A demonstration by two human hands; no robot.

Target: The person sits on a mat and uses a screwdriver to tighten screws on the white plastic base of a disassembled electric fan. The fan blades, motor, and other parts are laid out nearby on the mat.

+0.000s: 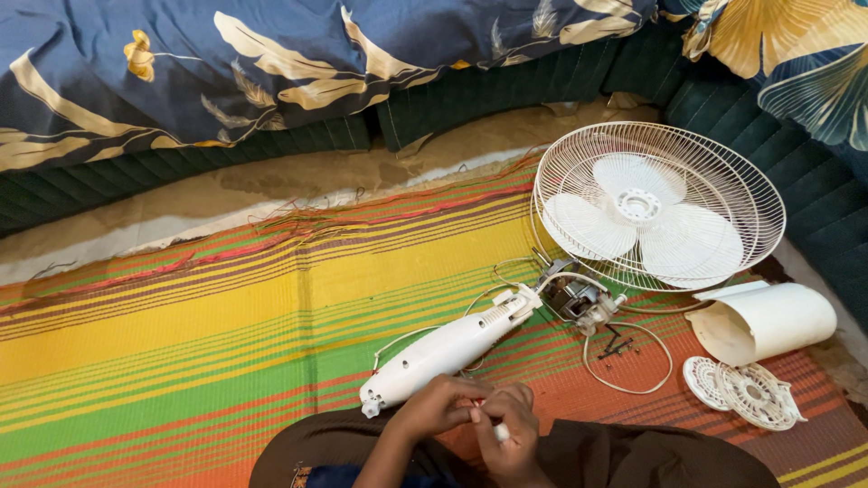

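- Both hands, left hand (434,408) and right hand (508,432), pinched shut together on a small white part (500,433), low over the lap
- Just beyond: white fan body (452,348) on the striped mat (181,343), wires to bare motor (579,298)
- Seemingly mid-disassembly; calls for fine fingertip work
- Further right: fan cage (660,206), white cover (768,321)

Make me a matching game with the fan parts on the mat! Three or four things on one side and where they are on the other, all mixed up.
Things:
1. fan cage with blades
2. white stand neck
3. curved white cover
4. round vent pieces

Places:
A. bottom right corner of the mat
B. just above both hands
C. top right, near the green cushions
D. right edge, below the cage

Pairs: 1-C, 2-B, 3-D, 4-A
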